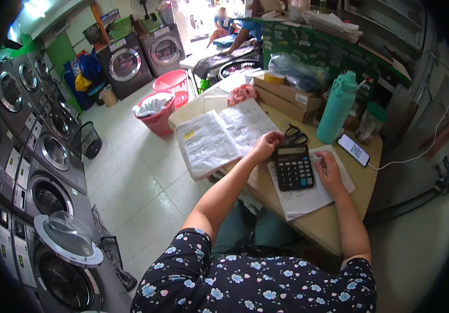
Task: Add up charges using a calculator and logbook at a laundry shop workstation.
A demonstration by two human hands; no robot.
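Note:
My left hand (267,146) rests by the right edge of an open notebook (209,143) with handwritten pages, near the top left corner of a black desk calculator (295,167). Its fingers are bent, and whether they grip anything is unclear. The calculator lies on a lined sheet of paper (302,205) bearing writing. To its right, my right hand (328,170) lies on the same paper with curled fingers; I cannot tell if it holds something. Black-handled scissors (295,135) sit just above the calculator. A lit smartphone (353,150) on a white cable lies right of the paper.
A teal bottle (337,107), a green-lidded jar (371,123) and a cardboard box (283,98) stand along the back of the table (255,180). Pink laundry baskets (158,119) are on the floor beyond. Washing machines line the left. Two people are in the background.

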